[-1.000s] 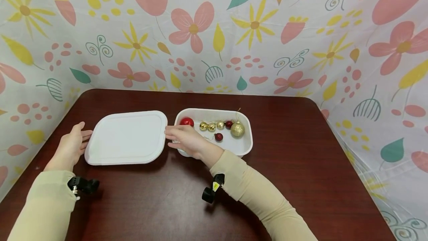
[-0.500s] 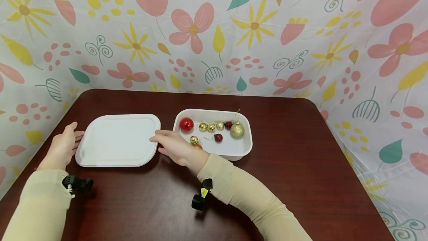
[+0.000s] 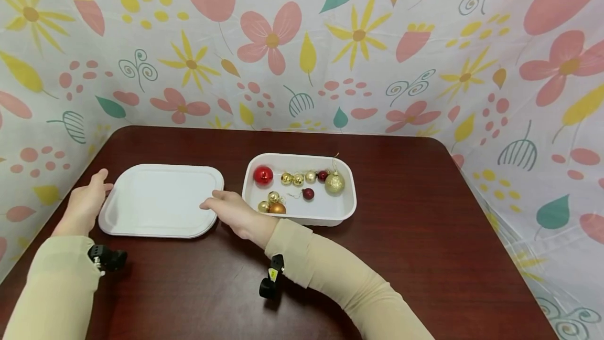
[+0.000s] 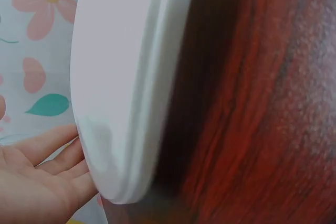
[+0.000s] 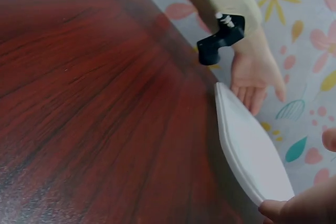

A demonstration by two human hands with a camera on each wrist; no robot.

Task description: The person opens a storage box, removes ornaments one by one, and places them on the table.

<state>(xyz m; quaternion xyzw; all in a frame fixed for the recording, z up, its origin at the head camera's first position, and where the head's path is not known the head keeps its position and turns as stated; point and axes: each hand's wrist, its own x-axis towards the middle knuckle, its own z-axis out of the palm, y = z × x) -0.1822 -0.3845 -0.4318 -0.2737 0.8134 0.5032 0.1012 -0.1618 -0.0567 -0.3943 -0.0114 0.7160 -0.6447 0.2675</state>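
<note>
Lying flat on the table [image 3: 406, 256], the white lid [image 3: 160, 201] runs its long axis left to right, left of the ornament tray [image 3: 346, 206]. Left hand [image 3: 85, 204] rests open-fingered against its left edge; right hand [image 3: 233, 213] touches its right edge, fingers relaxed.

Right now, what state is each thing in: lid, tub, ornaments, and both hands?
Flat white plastic lid: off the tub, lying on the table between both hands.
White rectangular plastic tub: uncovered, upright, beside the lid.
Red and gold ball ornaments: loose inside the tub.
Left hand: fingers straight, at the lid's left edge.
Right hand: fingertips touching the lid's right edge.
Dark red wooden table: bears everything.
</note>
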